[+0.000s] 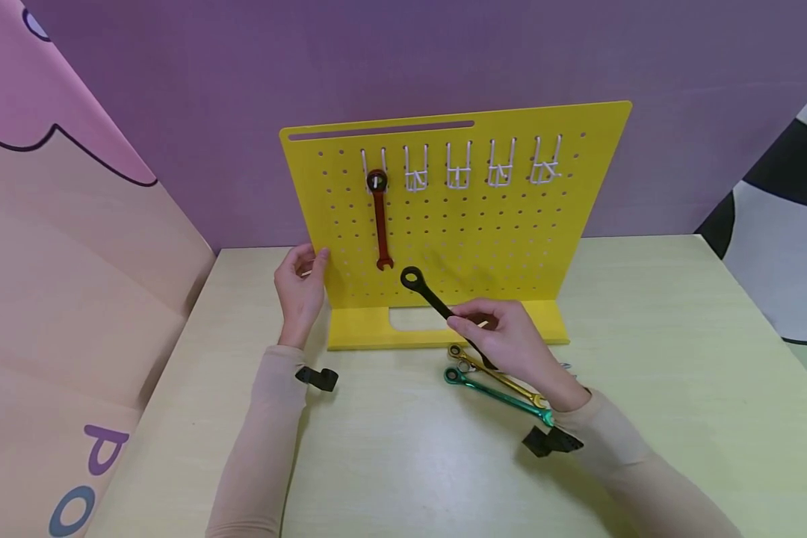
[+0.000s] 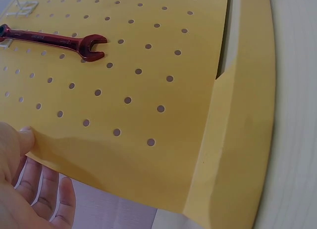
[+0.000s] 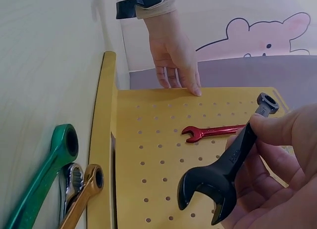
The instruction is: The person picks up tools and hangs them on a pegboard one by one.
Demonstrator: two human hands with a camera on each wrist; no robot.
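Note:
My right hand (image 1: 504, 336) pinches a black combination wrench (image 1: 433, 300) by its shaft, the ring end slanting up toward the yellow pegboard (image 1: 444, 254). In the right wrist view the wrench's open end (image 3: 208, 187) points toward the camera. My left hand (image 1: 301, 288) holds the pegboard's left edge, thumb (image 2: 26, 140) on the front face and fingers behind. A red combination wrench (image 1: 380, 228) hangs by its ring end on the leftmost white hook. Below my right hand, a gold wrench (image 1: 504, 379), a green wrench (image 1: 498, 394) and a silver wrench (image 3: 73, 182) lie on the table.
Several white wire hooks (image 1: 457, 175) run in a row to the right of the red wrench. The board stands on a yellow base (image 1: 359, 329) on the pale wooden table (image 1: 390, 441). A purple wall (image 1: 376, 60) rises close behind it.

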